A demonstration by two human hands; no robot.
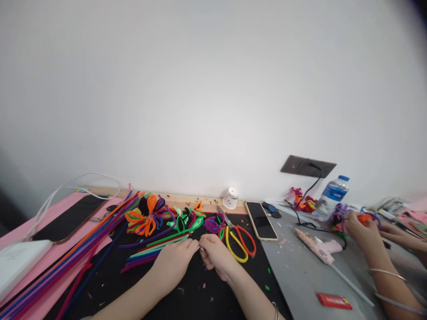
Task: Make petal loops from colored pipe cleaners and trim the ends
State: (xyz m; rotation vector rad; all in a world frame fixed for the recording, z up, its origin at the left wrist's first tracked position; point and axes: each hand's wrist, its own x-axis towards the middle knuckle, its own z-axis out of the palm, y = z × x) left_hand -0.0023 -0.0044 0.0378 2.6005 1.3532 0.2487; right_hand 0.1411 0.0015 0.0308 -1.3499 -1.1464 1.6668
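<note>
My left hand and my right hand meet knuckle to knuckle above the black mat. Fingers on both are closed in a pinch; whatever lies between them is hidden. Beside my left hand are several short pipe cleaners in green, mint, blue and magenta. Beyond sit an orange pipe-cleaner flower, green looped pipe cleaners and a purple looped piece. Scissors with one yellow and one red handle lie just past my right hand.
Long pipe cleaners stretch across pink paper at left. A phone and paper cup stand near the wall. Rightward are a glue gun, red lighter, water bottle and a co-worker's hand.
</note>
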